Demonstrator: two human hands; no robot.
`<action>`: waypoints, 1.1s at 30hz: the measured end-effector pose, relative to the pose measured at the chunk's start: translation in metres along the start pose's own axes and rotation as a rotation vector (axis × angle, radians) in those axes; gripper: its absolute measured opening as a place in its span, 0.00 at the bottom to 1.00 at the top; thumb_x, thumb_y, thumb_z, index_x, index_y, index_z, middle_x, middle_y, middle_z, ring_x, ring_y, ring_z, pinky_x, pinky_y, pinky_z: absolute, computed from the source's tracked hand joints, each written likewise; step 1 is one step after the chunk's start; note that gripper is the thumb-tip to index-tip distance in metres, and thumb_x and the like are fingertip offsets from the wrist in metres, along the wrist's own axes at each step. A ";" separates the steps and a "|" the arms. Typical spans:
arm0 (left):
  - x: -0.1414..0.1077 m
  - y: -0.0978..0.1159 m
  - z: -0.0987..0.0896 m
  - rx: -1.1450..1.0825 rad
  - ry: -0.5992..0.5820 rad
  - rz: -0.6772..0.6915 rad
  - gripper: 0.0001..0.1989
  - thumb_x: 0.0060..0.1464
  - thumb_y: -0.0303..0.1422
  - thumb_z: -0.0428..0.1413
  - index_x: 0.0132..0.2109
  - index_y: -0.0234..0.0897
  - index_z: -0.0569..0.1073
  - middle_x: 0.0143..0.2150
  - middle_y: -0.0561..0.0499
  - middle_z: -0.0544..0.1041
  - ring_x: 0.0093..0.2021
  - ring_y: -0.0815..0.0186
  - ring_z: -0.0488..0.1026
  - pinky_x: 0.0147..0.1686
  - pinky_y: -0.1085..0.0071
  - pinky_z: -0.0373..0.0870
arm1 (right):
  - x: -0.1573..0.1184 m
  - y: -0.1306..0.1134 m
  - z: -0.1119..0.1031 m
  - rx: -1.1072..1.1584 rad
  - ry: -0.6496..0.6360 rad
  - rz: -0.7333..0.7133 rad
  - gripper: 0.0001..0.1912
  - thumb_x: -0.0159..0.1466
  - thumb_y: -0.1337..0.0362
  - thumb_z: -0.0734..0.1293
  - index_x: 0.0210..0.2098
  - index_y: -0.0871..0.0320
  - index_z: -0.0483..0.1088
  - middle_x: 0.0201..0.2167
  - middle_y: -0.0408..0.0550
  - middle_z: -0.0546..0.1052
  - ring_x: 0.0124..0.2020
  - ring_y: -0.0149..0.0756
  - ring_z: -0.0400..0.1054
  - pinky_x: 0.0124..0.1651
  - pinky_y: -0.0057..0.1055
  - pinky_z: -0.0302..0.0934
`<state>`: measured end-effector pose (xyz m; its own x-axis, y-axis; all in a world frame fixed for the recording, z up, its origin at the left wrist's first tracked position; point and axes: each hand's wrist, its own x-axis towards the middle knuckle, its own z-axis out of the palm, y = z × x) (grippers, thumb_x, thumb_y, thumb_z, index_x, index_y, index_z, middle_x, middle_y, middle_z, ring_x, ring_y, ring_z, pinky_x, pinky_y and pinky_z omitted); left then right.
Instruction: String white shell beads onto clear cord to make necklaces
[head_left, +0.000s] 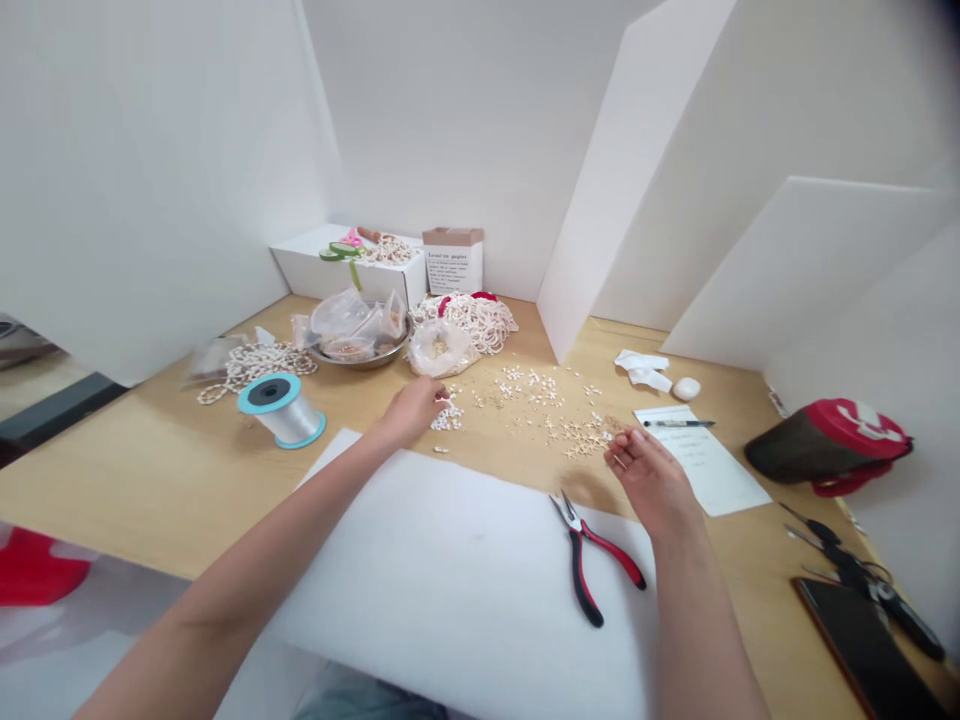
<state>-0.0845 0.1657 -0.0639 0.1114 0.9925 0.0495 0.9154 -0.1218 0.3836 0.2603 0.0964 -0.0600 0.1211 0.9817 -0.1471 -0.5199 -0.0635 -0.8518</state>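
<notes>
White paper packet (pixel 453 270) with a tan top reads "papier" in black print. The left hand's (pixel 409 412) fingertips are pinched together at a heap of tiny white shells (pixel 448 420); the right hand's (pixel 651 480) fingers stand apart just above scattered pale shell pieces (pixel 581 437) on the light wooden table (pixel 180 480).

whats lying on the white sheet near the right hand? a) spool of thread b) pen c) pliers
C: the pliers with red and black handles lie on the white sheet, just below the right hand.
</notes>
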 end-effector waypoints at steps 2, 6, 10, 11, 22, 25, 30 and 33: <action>-0.008 0.003 0.003 -0.005 -0.011 0.011 0.09 0.54 0.33 0.52 0.38 0.36 0.75 0.41 0.45 0.76 0.42 0.60 0.71 0.40 0.71 0.64 | 0.001 0.001 -0.002 -0.003 0.003 -0.002 0.09 0.50 0.63 0.75 0.30 0.55 0.74 0.27 0.41 0.74 0.31 0.29 0.69 0.36 0.27 0.65; -0.014 0.000 0.008 -0.021 -0.036 0.024 0.08 0.55 0.32 0.51 0.37 0.36 0.75 0.39 0.45 0.76 0.41 0.60 0.71 0.40 0.70 0.64 | 0.003 0.004 -0.003 0.010 0.015 0.014 0.08 0.50 0.63 0.75 0.29 0.56 0.74 0.27 0.42 0.74 0.31 0.28 0.68 0.36 0.26 0.65; -0.012 -0.005 0.013 -0.052 -0.046 0.036 0.07 0.54 0.31 0.52 0.37 0.36 0.74 0.40 0.45 0.76 0.41 0.60 0.72 0.41 0.70 0.64 | 0.003 0.006 -0.002 -0.009 0.027 0.024 0.08 0.50 0.63 0.75 0.29 0.56 0.74 0.27 0.42 0.73 0.31 0.30 0.68 0.35 0.27 0.65; -0.011 -0.006 0.014 -0.059 -0.045 0.035 0.07 0.54 0.32 0.52 0.36 0.36 0.74 0.40 0.45 0.76 0.41 0.60 0.72 0.41 0.69 0.64 | 0.003 0.006 -0.002 -0.013 0.030 0.027 0.09 0.50 0.62 0.75 0.29 0.56 0.74 0.28 0.42 0.73 0.31 0.30 0.69 0.35 0.27 0.65; -0.009 -0.006 0.014 -0.103 -0.015 0.002 0.07 0.53 0.34 0.53 0.35 0.36 0.74 0.37 0.46 0.76 0.38 0.61 0.71 0.35 0.70 0.63 | 0.004 0.014 -0.001 -0.023 0.045 0.044 0.09 0.49 0.63 0.75 0.29 0.56 0.74 0.27 0.42 0.75 0.31 0.29 0.69 0.33 0.24 0.65; -0.009 -0.006 0.015 -0.120 0.000 0.002 0.07 0.52 0.35 0.54 0.34 0.36 0.73 0.35 0.47 0.75 0.36 0.62 0.71 0.34 0.71 0.62 | 0.004 0.015 -0.001 -0.014 0.043 0.055 0.10 0.49 0.63 0.76 0.30 0.56 0.75 0.27 0.42 0.75 0.31 0.28 0.69 0.33 0.23 0.65; -0.009 -0.006 0.020 -0.159 0.056 0.015 0.04 0.52 0.32 0.55 0.33 0.36 0.72 0.36 0.48 0.75 0.37 0.62 0.70 0.35 0.71 0.62 | 0.003 0.016 0.001 -0.016 0.040 0.066 0.10 0.49 0.64 0.75 0.30 0.57 0.75 0.27 0.42 0.75 0.31 0.27 0.70 0.33 0.21 0.66; -0.010 -0.007 0.023 -0.184 0.094 0.021 0.04 0.53 0.32 0.54 0.34 0.37 0.72 0.35 0.48 0.75 0.36 0.62 0.70 0.34 0.71 0.62 | 0.002 0.016 0.001 -0.026 0.045 0.068 0.10 0.49 0.64 0.75 0.31 0.57 0.75 0.27 0.42 0.75 0.31 0.27 0.70 0.33 0.21 0.66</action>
<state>-0.0837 0.1571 -0.0880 0.0849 0.9863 0.1413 0.8265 -0.1490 0.5429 0.2511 0.0975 -0.0734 0.1244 0.9658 -0.2276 -0.5060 -0.1356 -0.8518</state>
